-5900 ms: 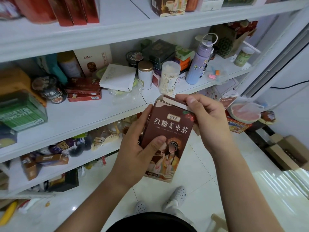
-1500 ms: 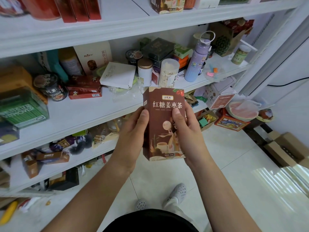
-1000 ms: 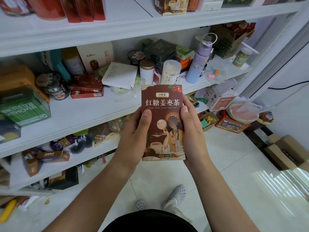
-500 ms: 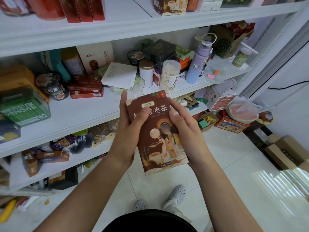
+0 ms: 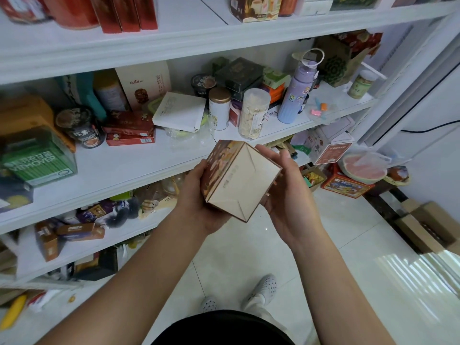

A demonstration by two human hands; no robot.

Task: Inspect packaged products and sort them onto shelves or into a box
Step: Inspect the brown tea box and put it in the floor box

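White shelving (image 5: 119, 170) left, glossy pale tile floor (image 5: 348, 245), sunlight patch (image 5: 410, 275) right

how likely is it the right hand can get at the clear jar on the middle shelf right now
Probably yes, once freed. The jar stands at the shelf front, just beyond the right hand, with nothing between. For now that hand and the left hand hold the box.
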